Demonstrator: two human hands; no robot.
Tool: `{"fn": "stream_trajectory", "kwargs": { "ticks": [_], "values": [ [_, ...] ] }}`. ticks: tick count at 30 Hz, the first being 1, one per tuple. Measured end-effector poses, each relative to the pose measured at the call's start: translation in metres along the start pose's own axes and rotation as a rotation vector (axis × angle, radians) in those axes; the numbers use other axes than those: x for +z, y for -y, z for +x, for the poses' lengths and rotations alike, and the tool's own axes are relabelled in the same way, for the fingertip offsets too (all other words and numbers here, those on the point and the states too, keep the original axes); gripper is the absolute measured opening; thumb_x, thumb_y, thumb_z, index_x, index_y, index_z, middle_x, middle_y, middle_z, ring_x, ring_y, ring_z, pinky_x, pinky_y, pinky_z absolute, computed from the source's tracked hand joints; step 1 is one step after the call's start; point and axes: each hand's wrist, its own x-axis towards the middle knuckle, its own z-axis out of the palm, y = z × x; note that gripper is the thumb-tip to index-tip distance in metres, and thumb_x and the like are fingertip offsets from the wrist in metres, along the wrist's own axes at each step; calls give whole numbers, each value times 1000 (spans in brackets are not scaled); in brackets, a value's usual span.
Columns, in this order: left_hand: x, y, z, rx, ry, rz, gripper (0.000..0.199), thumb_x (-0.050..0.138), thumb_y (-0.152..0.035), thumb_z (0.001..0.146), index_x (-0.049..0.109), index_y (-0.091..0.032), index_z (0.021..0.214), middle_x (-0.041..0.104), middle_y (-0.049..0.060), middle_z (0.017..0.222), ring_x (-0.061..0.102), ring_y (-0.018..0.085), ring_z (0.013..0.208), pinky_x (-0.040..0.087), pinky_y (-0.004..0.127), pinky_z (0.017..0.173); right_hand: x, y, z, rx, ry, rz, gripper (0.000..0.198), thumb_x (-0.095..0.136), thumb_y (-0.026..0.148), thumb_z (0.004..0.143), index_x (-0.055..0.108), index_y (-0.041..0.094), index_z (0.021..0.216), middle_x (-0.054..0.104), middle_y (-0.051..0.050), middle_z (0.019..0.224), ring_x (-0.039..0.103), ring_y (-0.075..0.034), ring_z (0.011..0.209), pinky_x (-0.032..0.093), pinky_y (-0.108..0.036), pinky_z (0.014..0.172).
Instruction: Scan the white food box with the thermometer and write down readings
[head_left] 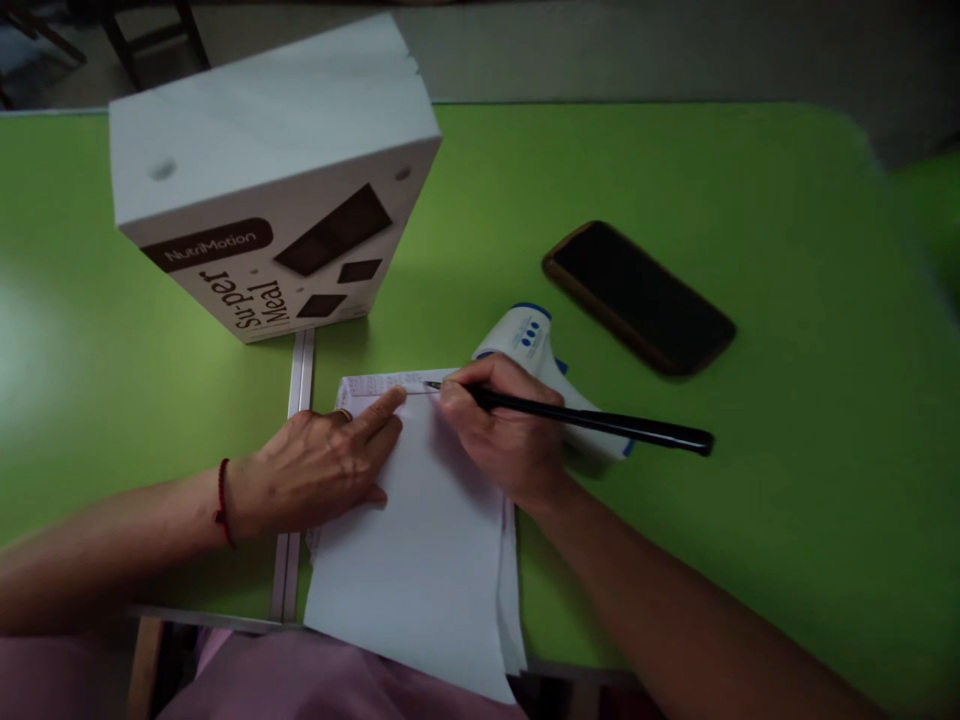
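Observation:
A stack of white paper sheets (420,540) lies on the green table (750,480) in front of me, its top edge printed with small text. My right hand (506,435) is shut on a black pen (600,422), whose tip touches the top of the sheet. My left hand (322,465) rests flat on the left side of the paper, index finger stretched toward the pen tip. A red string bracelet circles my left wrist.
A white "NutriMotion Super Meal" box (277,180) stands at the back left. A white and blue infrared thermometer (532,345) lies just behind my right hand. A dark phone (637,295) in a brown case lies to the right. A seam (300,370) divides two tables.

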Motion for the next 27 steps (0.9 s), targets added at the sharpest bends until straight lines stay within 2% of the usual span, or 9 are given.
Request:
{"fn": "stream_trajectory", "kwargs": {
  "ticks": [4,19,27],
  "values": [
    [0,1,0,2,-7,0,53,63,-43,90,45,-10,128,25,26,154,70,24,80,55,35,57,1,-1,-2,27,-47,26,13,54,26,79,55,22,68,59,3,57,52,-12,50,44,-24,50],
    [-3,-1,2,-2,36,20,52,62,-42,91,47,-10,128,23,23,156,70,23,81,56,33,58,3,0,0,-5,-15,11,12,54,24,79,56,21,67,59,3,57,54,-11,51,44,-24,51],
    [-3,0,0,4,7,10,53,63,-43,90,46,-10,129,22,22,156,70,23,80,56,35,57,4,-1,-1,-26,-19,5,12,55,24,80,56,21,68,59,3,58,54,-11,52,45,-23,51]
  ]
}}
